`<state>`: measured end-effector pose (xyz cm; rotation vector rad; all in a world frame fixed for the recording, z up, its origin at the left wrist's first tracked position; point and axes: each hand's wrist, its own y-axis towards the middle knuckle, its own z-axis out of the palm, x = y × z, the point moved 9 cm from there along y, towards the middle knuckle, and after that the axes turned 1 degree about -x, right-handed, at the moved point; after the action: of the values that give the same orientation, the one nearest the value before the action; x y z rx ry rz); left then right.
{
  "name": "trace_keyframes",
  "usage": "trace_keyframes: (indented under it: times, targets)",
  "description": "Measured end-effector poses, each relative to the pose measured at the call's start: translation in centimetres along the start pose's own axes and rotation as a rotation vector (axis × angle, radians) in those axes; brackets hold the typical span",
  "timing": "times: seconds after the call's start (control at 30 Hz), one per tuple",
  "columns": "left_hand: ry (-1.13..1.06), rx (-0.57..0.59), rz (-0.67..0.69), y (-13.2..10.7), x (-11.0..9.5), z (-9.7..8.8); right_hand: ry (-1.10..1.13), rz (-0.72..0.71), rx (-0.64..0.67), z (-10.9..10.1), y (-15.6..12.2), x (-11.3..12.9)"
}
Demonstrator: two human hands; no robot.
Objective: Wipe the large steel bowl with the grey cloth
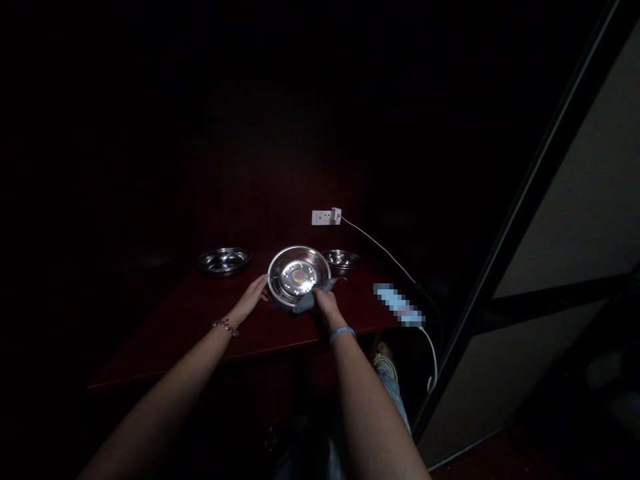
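Observation:
A shiny steel basin (290,257) is held tilted above the dark red table, its inside facing me, with a coloured round mark and bright reflections at its bottom. My left hand (254,297) grips its rim on the left side, fingers partly hidden behind it. At the lower right of the rim, my right hand (326,303) is closed on a grey cloth (305,303), which touches the basin's edge and inner wall. A wider steel basin (223,270) stands on the table to the left. Steel bowls (343,269), seemingly stacked, stand behind the held basin to the right.
The dark red table (200,337) has its front edge close to me. A wall socket (321,218) holds a white charger (336,215); its white cable (377,243) runs down to the right. A blurred-out phone-like item (399,305) lies at the table's right. A framed panel (560,220) stands at right.

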<state>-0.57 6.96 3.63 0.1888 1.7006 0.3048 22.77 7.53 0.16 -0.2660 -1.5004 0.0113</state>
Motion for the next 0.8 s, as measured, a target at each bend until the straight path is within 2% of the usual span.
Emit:
trace_keyframes:
  times: [0.17, 0.57, 0.8]
  targets:
    - [0.012, 0.000, 0.031, 0.1, 0.0, -0.1, 0.024, -0.007, 0.000, 0.0, -0.1, 0.1]
    - [-0.064, -0.039, -0.013, 0.4, 1.1, -0.2, 0.080, 0.047, 0.033, 0.5, -1.2, 0.4]
    - [-0.050, -0.020, -0.006, 0.5, 1.7, -0.5, 0.040, 0.041, 0.007, 0.4, -0.2, -0.4]
